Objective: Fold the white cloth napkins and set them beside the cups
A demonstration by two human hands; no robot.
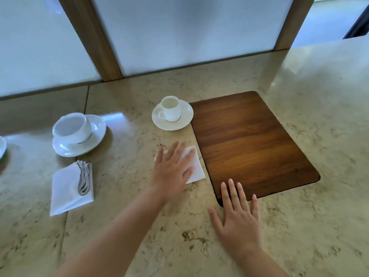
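Observation:
A small folded white napkin (194, 168) lies flat on the marble counter, in front of a small white cup (171, 108) on its saucer (185, 118). My left hand (172, 170) rests flat on this napkin with fingers spread, covering its left half. My right hand (237, 216) lies flat and open on the counter, fingertips over the near corner of a wooden board, holding nothing. Further left, another folded white napkin (65, 188) with a fanned pleat lies in front of a larger white cup (72, 126) on a saucer (95, 136).
A dark wooden board (251, 142) is set into the marble counter (139, 226) right of the small napkin. Frosted glass panels with wooden posts (93, 37) stand along the counter's far edge. Part of another white dish (2, 146) shows at the left edge.

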